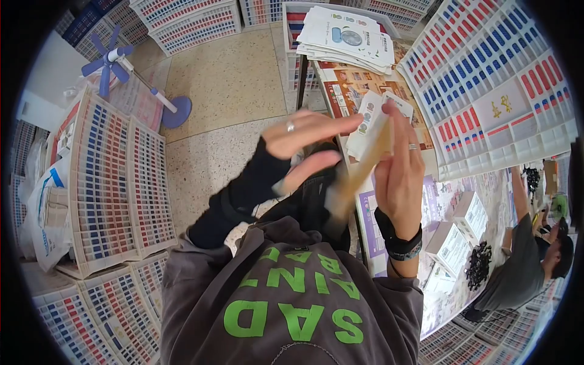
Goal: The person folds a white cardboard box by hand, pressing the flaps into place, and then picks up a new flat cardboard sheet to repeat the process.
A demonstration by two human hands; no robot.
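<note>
My left hand, with a ring and a black sleeve, is in the air in front of my body. Its fingers are stretched out and the thumb stands apart, with nothing between them. Over the table edge, my right hand has its fingers along a tan, cardboard-like flat piece, smeared by motion. White printed cards or flat cartons lie on the table just beyond that hand. Farther back is a stack of white printed sheets.
A large white crate with red and blue slots leans at the right. White boxes and a pile of small black parts lie on the table. Another person works at far right. Crates and a purple fan stand left.
</note>
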